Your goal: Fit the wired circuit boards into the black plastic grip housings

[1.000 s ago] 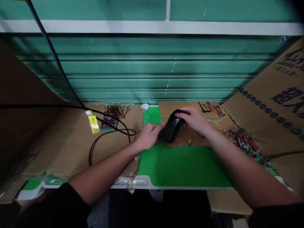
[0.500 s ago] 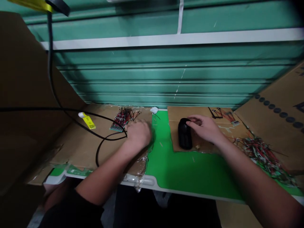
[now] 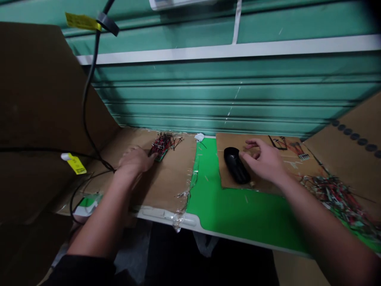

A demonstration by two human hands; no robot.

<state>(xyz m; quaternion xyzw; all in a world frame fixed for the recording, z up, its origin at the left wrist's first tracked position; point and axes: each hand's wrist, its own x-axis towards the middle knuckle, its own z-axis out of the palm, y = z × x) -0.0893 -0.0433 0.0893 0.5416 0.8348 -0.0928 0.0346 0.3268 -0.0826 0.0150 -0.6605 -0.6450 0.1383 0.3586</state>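
Note:
My left hand (image 3: 133, 161) lies on the cardboard, its fingertips at the edge of a tangled pile of small circuit boards with red and black wires (image 3: 162, 146). It holds nothing I can see. On a cardboard sheet (image 3: 230, 140) rests a glossy black oval plastic housing (image 3: 235, 165), tilted diagonally. My right hand (image 3: 263, 159) is just to its right, with spread fingertips at or very near its edge. That hand is not gripping it.
A green mat (image 3: 238, 214) runs along the front edge of the bench. Further right lies a heap of cut coloured wires (image 3: 336, 200). A black cable with a yellow tag (image 3: 76, 163) runs at the left. Cardboard panels and a green shutter surround the bench.
My left hand has moved left, away from the black housing, to the wire pile. The housing has swung from upright to diagonal. My right hand's fingers have spread, and the view has shifted.

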